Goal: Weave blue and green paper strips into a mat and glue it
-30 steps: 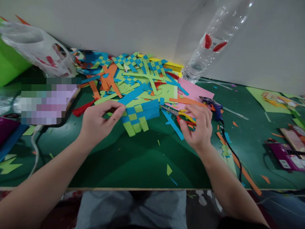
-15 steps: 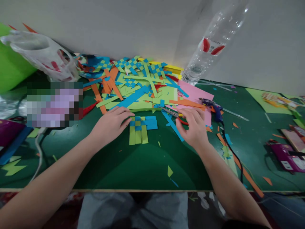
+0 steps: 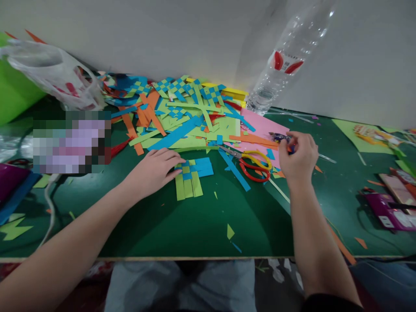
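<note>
My left hand (image 3: 156, 169) rests at the left edge of a woven paper piece (image 3: 191, 169), blue and light-green strips crossed in a checker. Its fingers are stretched out, the thumb apart from the index finger, with the fingertips touching the paper. The piece lies flat on the table, loose strip ends pointing right and towards me. My right hand (image 3: 299, 156) is closed around a dark blue hot glue gun (image 3: 278, 138); the fingers hide most of its handle. Left of this hand, scissors (image 3: 255, 165) with red and yellow handles lie on the table.
Paper strips and woven pieces (image 3: 182, 108) are heaped at the back, beside pink paper (image 3: 256, 121). A clear bottle (image 3: 279, 65) stands at the wall. Left are a plastic bag (image 3: 65, 82) and a pixelated object (image 3: 74, 143); right, a purple box (image 3: 386, 210).
My right hand has left the scissors, moved right and closed on the glue gun. My left hand stays by the woven piece, which has turned slightly.
</note>
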A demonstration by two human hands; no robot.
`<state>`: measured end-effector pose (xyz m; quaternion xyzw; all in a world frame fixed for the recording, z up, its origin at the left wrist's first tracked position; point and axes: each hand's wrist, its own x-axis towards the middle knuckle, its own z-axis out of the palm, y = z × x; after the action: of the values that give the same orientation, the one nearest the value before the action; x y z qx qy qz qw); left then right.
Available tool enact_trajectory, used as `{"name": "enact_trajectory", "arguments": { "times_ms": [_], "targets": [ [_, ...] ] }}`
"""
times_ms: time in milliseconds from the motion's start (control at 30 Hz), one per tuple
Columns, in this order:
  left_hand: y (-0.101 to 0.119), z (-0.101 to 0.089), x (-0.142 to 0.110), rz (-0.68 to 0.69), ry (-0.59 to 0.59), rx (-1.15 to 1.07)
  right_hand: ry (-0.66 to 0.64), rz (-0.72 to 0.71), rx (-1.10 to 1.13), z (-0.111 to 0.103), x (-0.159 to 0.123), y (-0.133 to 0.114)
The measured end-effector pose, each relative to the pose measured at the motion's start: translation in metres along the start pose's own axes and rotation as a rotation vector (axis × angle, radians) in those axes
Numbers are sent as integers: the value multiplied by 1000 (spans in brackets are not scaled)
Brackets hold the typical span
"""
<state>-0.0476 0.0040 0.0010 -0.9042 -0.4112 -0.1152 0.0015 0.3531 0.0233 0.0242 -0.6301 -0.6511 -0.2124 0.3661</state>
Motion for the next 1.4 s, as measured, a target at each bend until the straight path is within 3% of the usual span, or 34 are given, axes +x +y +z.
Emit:
{"name": "enact_trajectory", "arguments": {
  "times_ms": [100, 200, 267, 400, 467, 600, 767, 967, 1400],
  "targets": [
    [9, -3, 3, 59, 77, 21, 25, 57, -40, 4, 2, 12],
    [24, -6, 6, 181, 157, 30, -17, -19, -13, 2, -1, -4],
    [32, -8, 7, 239, 176, 43, -104, -188, 54, -4, -8, -32],
    [29, -12, 5, 326, 136, 56, -317, -747, 292, -21, -36, -101],
    [21, -14, 2, 349, 106, 46, -323, -814, 350, -27, -50, -124],
    [10, -14, -2, 297, 111, 80, -370, -808, 363, -26, -64, -137],
    [11, -11, -3, 201, 103, 73, -456, -735, 357, -14, -70, -136],
    [9, -5, -3, 141, 63, 40, -508, -750, 323, -12, -80, -146],
    [11, 2, -1, 107, -11, -19, -440, -816, 263, -7, -85, -152]
  ]
}}
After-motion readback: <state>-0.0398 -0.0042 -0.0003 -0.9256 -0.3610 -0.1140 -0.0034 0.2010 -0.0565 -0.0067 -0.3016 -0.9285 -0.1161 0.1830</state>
